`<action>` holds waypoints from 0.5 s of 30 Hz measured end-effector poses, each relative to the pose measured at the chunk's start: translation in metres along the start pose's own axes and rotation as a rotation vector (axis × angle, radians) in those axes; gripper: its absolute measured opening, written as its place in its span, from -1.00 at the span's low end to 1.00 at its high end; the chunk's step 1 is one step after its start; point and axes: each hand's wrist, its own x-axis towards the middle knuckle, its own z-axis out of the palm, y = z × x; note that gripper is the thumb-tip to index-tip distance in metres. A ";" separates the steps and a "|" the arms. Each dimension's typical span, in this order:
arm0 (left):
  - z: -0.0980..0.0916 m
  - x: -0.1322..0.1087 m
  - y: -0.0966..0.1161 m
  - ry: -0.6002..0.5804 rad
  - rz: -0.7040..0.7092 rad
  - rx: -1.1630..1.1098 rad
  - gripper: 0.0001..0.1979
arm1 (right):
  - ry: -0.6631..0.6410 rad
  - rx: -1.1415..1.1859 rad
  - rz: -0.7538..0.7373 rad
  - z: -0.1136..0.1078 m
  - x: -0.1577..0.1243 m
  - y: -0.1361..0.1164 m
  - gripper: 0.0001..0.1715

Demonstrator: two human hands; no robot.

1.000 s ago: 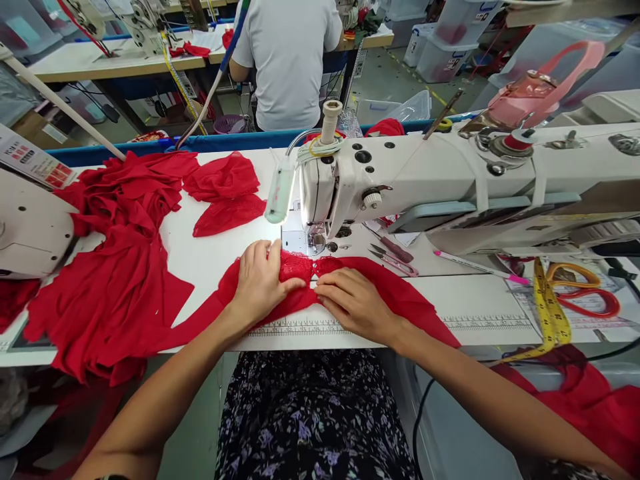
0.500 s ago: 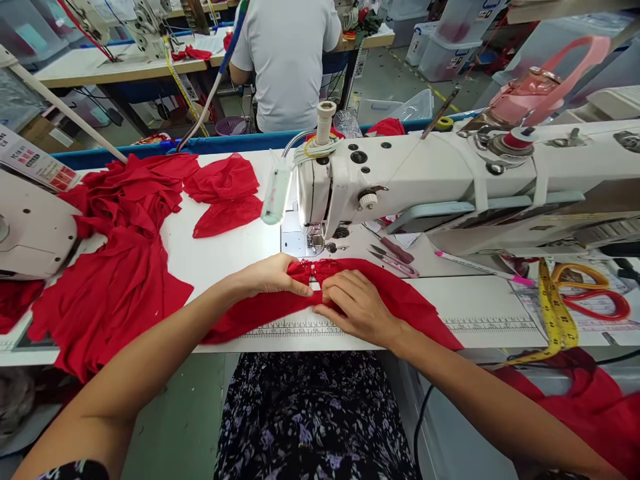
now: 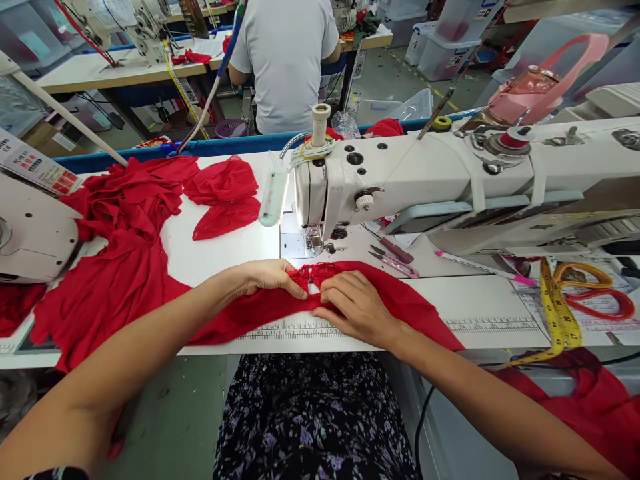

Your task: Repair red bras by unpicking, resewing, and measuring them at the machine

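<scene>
A red fabric piece with lace edging (image 3: 400,299) lies along the front of the table, just before the sewing machine (image 3: 395,177). My left hand (image 3: 274,277) grips its lace part from the left, thumb on top. From the right, my right hand (image 3: 353,301) is closed on the same cloth, its fingers curled over the edge. A small gap showing white lies between the two hands. The presser foot (image 3: 314,241) is just behind the cloth, apart from it. What my fingertips pinch underneath is hidden.
Heaped red fabric (image 3: 125,267) covers the left side, with a smaller red lace piece (image 3: 225,197) beside it. Thread snips (image 3: 393,261), a pink pen (image 3: 485,268), a yellow tape measure (image 3: 559,313) and orange-handled scissors (image 3: 600,303) lie right. A person (image 3: 287,63) sits beyond.
My left hand has shifted slightly left and down with the cloth's edge. My right hand stays nearly in place. The left forearm has swung a little outward.
</scene>
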 end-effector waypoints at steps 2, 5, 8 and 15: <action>0.003 0.001 -0.003 0.029 0.013 -0.033 -0.79 | -0.006 0.002 0.004 0.000 0.000 0.000 -0.80; 0.008 0.001 -0.005 0.049 0.068 -0.063 -0.80 | 0.000 0.003 0.002 -0.001 0.001 -0.001 -0.80; 0.011 0.001 -0.006 0.063 0.095 -0.057 -0.80 | -0.004 0.000 -0.005 -0.001 0.002 -0.001 -0.78; 0.010 -0.004 -0.006 0.131 0.146 0.156 -0.80 | -0.015 0.002 0.000 -0.001 0.001 -0.001 -0.78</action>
